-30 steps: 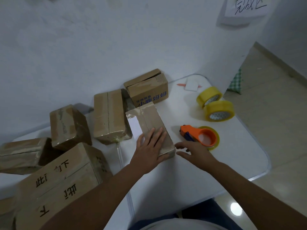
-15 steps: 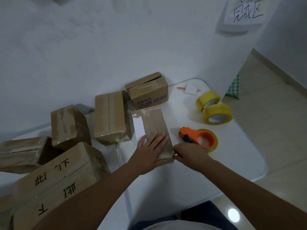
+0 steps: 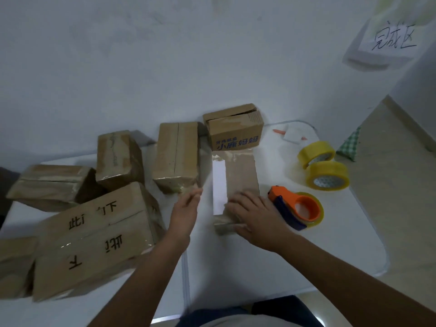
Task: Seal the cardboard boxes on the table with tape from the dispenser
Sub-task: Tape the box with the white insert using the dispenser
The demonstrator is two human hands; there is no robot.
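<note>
A small flat cardboard box (image 3: 243,178) with a white label lies in the middle of the white table (image 3: 330,244). My right hand (image 3: 254,218) rests flat on its near end, fingers spread over the top and the taped front edge. My left hand (image 3: 185,208) hovers just left of the box, open and blurred, touching nothing. The orange tape dispenser (image 3: 296,210) with a yellowish roll lies on the table right beside my right hand.
Several taped cardboard boxes crowd the left and back: a large one with black characters (image 3: 94,237), an upright one (image 3: 177,156), and one with blue print (image 3: 233,128). Two yellow tape rolls (image 3: 325,166) sit at the right, near the table's rounded edge.
My left hand has lifted off the small box and moved left. My right hand has moved from the box's right corner onto its near end. The box now lies straighter.
</note>
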